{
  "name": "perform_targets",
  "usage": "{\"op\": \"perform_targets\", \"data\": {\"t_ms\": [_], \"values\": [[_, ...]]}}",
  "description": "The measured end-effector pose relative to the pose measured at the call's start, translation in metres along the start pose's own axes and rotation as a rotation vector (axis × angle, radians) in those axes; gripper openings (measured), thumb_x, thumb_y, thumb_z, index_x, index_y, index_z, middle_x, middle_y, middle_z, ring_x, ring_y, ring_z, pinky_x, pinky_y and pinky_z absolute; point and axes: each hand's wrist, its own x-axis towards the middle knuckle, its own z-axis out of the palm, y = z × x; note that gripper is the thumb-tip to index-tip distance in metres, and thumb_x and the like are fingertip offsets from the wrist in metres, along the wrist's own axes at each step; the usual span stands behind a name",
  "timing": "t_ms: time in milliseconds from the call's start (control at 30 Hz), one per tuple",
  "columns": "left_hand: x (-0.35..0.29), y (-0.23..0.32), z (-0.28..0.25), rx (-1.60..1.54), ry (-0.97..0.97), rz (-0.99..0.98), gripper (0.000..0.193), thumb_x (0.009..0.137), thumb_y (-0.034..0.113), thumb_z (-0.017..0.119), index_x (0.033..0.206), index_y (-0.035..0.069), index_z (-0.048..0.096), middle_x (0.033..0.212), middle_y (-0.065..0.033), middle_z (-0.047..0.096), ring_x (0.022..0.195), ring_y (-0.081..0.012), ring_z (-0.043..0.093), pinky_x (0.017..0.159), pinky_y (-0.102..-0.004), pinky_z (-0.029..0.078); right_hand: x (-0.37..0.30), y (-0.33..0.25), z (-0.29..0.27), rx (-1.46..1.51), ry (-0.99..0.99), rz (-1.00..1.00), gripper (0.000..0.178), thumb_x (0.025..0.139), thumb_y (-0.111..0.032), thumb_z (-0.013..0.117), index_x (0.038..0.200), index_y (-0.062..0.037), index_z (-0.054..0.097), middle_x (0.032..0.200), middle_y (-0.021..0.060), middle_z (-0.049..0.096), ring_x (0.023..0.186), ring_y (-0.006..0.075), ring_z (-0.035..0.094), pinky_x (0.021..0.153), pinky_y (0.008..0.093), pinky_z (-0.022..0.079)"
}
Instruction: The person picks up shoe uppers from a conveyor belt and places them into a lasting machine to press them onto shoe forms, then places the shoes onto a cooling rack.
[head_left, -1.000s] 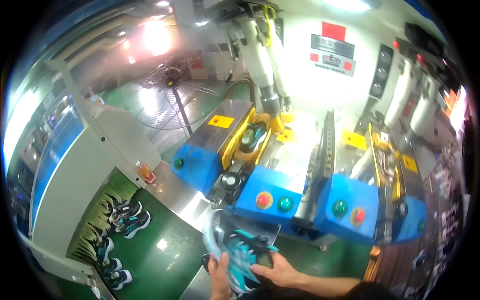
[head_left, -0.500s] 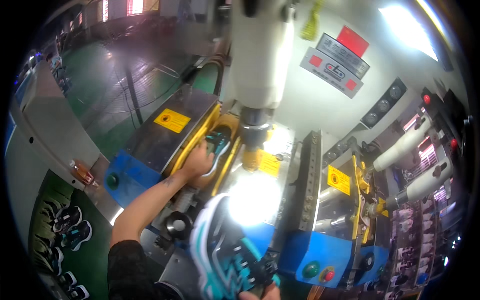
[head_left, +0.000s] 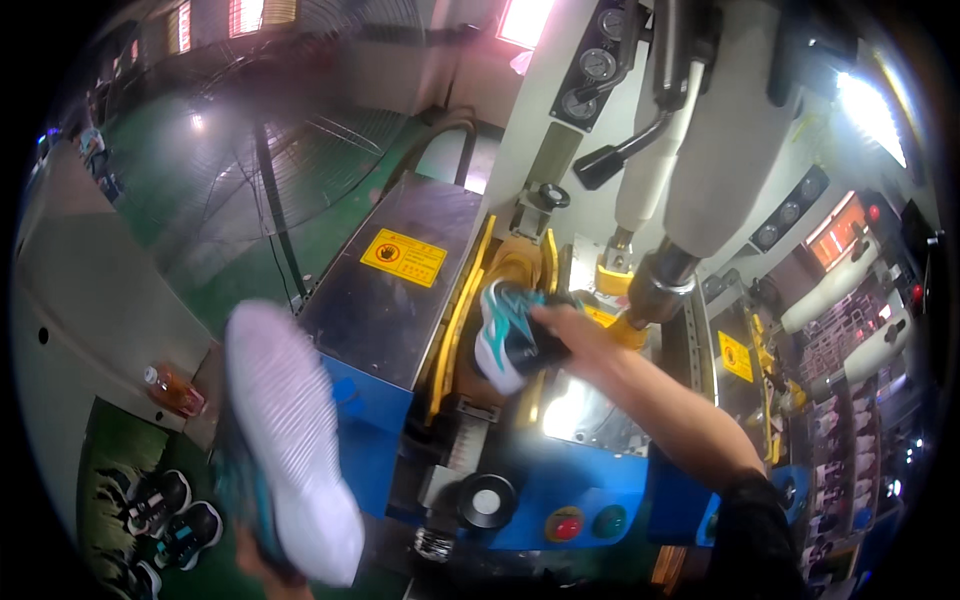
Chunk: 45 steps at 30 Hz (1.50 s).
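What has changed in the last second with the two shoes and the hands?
The right hand now holds a teal-and-white sneaker in the yellow cradle of the blue press machine. The left hand swung the other white-soled sneaker leftward, sole up. The machine stayed put.

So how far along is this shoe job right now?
Midway, it seems. The right hand holds a teal and black shoe at the yellow cradle of the blue press machine, whether going in or coming out I cannot tell. The left hand holds a second shoe, white sole up, away from the press. More shoes sit on the green mat.
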Motion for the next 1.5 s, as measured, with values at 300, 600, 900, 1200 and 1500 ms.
{"op": "perform_targets", "data": {"t_ms": [300, 600, 900, 1200, 1500], "values": [[-0.130, -0.046, -0.110, 0.313, 0.519, 0.184, 0.031, 0.080, 0.011, 0.066, 0.103, -0.010, 0.063, 0.095, -0.0176, 0.069, 0.079, -0.0276, 0.065, 0.073, -0.0381, 0.053, 0.097, 0.097, 0.040, -1.368, 0.590, -0.709, 0.076, 0.082, -0.019, 0.059, 0.135, 0.0142, 0.015, 0.123, 0.0372, 0.039, 0.109, 0.0462, 0.050, 0.095, 0.0462, 0.042], [-0.178, -0.033, -0.095, 0.835, 0.013, 0.539, 0.039, 0.080, 0.010, 0.069, 0.113, -0.009, 0.060, 0.110, -0.0240, 0.064, 0.095, -0.0355, 0.063, 0.086, -0.0440, 0.050, -0.047, 0.028, 0.030, -1.365, 0.163, -0.639, 0.068, 0.082, -0.038, 0.065, 0.127, 0.0083, 0.043, 0.121, 0.0274, 0.054, 0.109, 0.0387, 0.055, 0.094, 0.0407, 0.044], [-0.316, -0.043, -0.044, -0.142, -0.040, -0.031, 0.063, 0.080, 0.012, 0.056, 0.138, -0.002, 0.034, 0.125, -0.0183, 0.054, 0.112, -0.0302, 0.056, 0.101, -0.0418, 0.043, -0.332, 0.207, -0.145, -1.842, 0.067, -0.765, 0.084, 0.075, -0.030, 0.074, 0.138, 0.0070, 0.032, 0.145, 0.0317, 0.028, 0.135, 0.0433, 0.030, 0.108, 0.0578, 0.025], [-0.529, -0.075, 0.008, 0.495, -0.492, -0.098, 0.084, 0.083, 0.020, 0.068, 0.147, 0.002, 0.016, 0.140, -0.0136, 0.036, 0.130, -0.0239, 0.037, 0.109, -0.0376, 0.029, -0.447, 0.319, -0.167, -0.172, -0.506, 0.067, 0.065, 0.082, -0.029, 0.066, 0.133, 0.0013, 0.040, 0.109, 0.0070, 0.057, 0.090, 0.0176, 0.057, 0.083, 0.0304, 0.048], [-0.559, -0.027, -0.088, 0.472, -0.451, 0.222, 0.027, 0.094, 0.017, 0.053, 0.116, 0.001, 0.053, 0.103, -0.0087, 0.061, 0.112, -0.0217, 0.053, 0.103, -0.0378, 0.036, -0.587, 0.352, -0.083, -0.094, -0.533, 0.715, 0.061, 0.097, -0.045, 0.045, 0.140, -0.0022, 0.039, 0.134, 0.0107, 0.051, 0.120, 0.0196, 0.050, 0.101, 0.0340, 0.040]]}}
